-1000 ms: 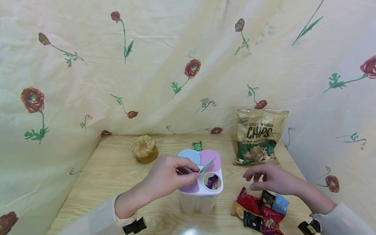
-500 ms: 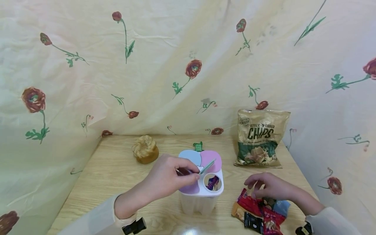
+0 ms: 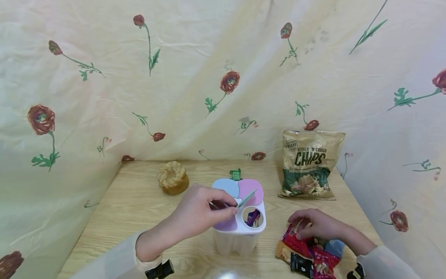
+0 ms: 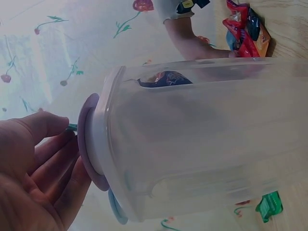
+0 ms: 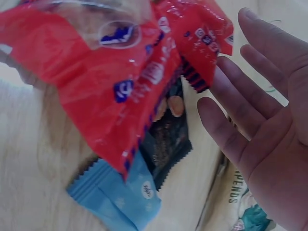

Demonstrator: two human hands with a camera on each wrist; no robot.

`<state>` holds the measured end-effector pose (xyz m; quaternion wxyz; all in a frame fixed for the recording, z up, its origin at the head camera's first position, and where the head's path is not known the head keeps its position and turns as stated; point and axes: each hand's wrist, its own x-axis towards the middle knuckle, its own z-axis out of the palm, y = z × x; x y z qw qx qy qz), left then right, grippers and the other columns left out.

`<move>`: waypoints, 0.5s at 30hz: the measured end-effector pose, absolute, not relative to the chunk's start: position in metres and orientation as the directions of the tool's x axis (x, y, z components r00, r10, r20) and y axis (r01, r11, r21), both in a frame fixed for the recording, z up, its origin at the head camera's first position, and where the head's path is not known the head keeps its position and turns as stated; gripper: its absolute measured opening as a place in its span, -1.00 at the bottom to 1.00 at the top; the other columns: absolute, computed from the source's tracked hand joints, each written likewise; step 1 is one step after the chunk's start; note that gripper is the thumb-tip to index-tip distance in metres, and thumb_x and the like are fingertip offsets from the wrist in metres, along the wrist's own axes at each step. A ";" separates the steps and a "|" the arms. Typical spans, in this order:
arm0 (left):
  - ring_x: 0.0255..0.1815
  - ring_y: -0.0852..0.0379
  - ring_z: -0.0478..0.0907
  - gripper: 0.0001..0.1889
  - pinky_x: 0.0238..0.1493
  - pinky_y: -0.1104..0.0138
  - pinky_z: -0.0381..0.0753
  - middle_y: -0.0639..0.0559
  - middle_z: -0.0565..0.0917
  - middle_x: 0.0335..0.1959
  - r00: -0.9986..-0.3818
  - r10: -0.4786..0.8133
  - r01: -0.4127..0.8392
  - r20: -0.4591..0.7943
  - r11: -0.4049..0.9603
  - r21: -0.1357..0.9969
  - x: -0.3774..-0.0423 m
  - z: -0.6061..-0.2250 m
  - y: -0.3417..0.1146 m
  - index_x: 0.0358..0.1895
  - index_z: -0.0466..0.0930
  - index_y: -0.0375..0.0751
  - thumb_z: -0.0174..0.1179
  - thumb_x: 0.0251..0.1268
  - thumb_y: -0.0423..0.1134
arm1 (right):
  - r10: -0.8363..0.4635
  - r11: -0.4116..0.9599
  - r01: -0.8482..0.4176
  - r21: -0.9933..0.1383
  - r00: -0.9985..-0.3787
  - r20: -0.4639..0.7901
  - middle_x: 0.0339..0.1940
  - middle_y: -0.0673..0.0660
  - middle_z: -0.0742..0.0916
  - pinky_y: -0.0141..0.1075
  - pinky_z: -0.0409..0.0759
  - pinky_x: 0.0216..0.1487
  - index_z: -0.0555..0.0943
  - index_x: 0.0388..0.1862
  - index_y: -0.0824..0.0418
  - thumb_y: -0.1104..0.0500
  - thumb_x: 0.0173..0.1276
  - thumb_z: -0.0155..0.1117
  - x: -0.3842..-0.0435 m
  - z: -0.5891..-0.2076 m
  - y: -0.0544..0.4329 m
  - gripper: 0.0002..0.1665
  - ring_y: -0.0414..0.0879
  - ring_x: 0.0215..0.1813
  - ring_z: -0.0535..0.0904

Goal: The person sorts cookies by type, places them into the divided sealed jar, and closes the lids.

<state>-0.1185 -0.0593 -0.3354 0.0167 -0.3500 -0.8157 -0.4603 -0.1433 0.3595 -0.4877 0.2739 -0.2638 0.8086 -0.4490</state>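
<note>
Head cam first: floral cloth (image 3: 184,89) fills the background, with a wood-look table (image 3: 129,213) below it. Biggest thing on there is a chips bag (image 3: 308,166), standing at the back right. Next down, a see-through tub (image 3: 235,242) with coloured lids sits upright mid-table. Left hand (image 3: 198,209) is at the top of it, thumb and fingertips pinching the edge of the green lid (image 3: 248,197), which is tipped up beside a round hole. Right hand (image 3: 318,224) is over the snack packets (image 3: 301,265) to the tub's right, fingers loosely bent with gaps between them, nothing gripped; can't tell if it's touching the red wrapper. Swirly bun (image 3: 173,178) is back left, well apart from the tub. Smallest stuff: a green packet (image 3: 235,174) just behind the tub, and a purple wrapper (image 3: 252,217) showing inside the hole.
</note>
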 end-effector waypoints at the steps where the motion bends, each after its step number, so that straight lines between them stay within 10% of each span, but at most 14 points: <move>1: -0.42 0.46 0.64 -0.92 -0.32 0.45 0.72 0.31 0.78 -0.42 -0.753 0.555 0.590 0.354 0.332 0.736 -0.118 -0.336 -0.059 -0.29 0.84 0.01 0.45 0.17 -0.28 | -0.664 0.468 -0.173 -0.866 -0.716 -0.216 0.00 0.35 0.72 -0.30 0.71 -0.13 0.56 0.23 0.45 0.26 0.43 0.35 -0.143 -0.489 0.359 -0.54 -0.11 -0.09 0.72; 15: -0.40 0.50 0.62 -0.93 -0.32 0.50 0.69 0.33 0.78 -0.41 -0.739 0.538 0.634 0.405 0.353 0.688 -0.115 -0.337 -0.058 -0.30 0.85 0.03 0.45 0.17 -0.26 | -0.600 0.544 -0.099 -0.833 -0.740 -0.303 0.00 0.22 0.73 -0.37 0.65 -0.14 0.56 0.27 0.42 0.23 0.37 0.40 -0.144 -0.497 0.356 -0.46 -0.14 -0.09 0.66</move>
